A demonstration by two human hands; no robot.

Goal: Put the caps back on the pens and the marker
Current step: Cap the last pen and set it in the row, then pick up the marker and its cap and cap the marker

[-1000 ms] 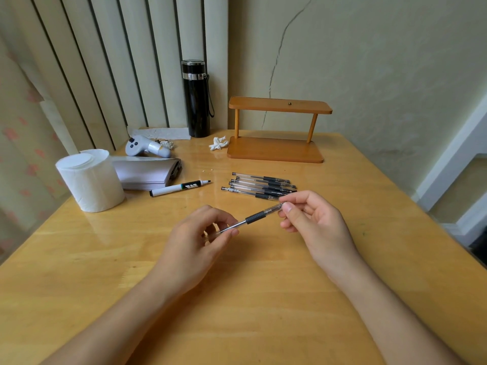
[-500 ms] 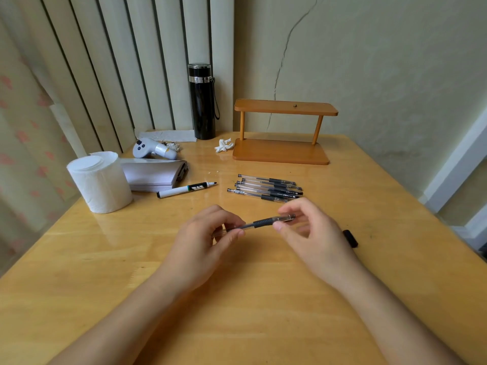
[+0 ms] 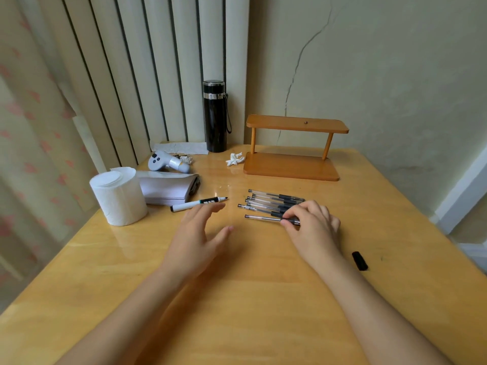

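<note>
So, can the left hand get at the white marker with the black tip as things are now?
Probably yes. The left hand is open and empty, and the white marker with the black tip lies uncovered just beyond its fingertips, nothing between.

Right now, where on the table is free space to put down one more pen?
The near half of the table is bare apart from the forearms. The strip between the pen row and the wooden stand is also free. It is crowded at the left, around the tissue roll, paper stack and marker.
</note>
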